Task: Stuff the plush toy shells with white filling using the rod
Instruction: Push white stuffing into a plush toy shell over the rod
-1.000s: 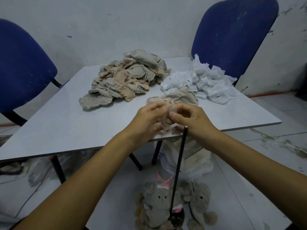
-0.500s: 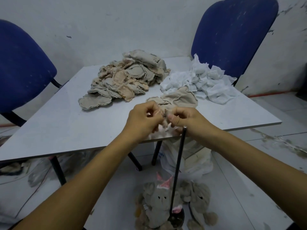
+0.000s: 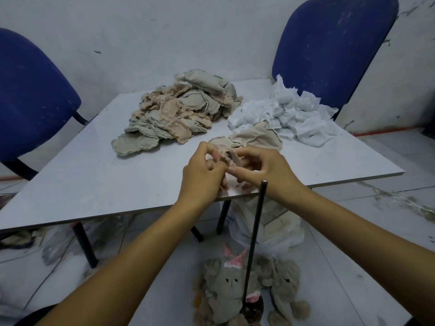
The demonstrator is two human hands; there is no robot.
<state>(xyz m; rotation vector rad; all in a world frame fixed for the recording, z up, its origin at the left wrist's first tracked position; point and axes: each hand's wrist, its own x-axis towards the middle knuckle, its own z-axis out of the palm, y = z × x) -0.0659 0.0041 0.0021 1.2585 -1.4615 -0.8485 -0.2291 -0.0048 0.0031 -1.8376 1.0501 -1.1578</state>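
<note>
Near the table's front edge, my left hand (image 3: 204,176) and my right hand (image 3: 266,171) both pinch a small beige plush shell (image 3: 229,156) between their fingertips. A dark rod (image 3: 255,234) stands upright just in front of my right wrist, its base set among stuffed toys on the floor; neither hand touches it. The pile of white filling (image 3: 289,116) lies at the back right of the table. A heap of flat beige shells (image 3: 181,114) lies at the back middle. More beige fabric (image 3: 256,137) rests just beyond my hands.
The grey table (image 3: 94,175) has two blue chairs, one (image 3: 30,104) at its left and the other (image 3: 329,43) behind it. Stuffed grey toys (image 3: 226,292) lie on the floor below me. A white plastic bag (image 3: 277,231) sits under the table.
My hands have kept working the small shell between them, shifting slightly lower and closer to the table edge. The rod has not moved.
</note>
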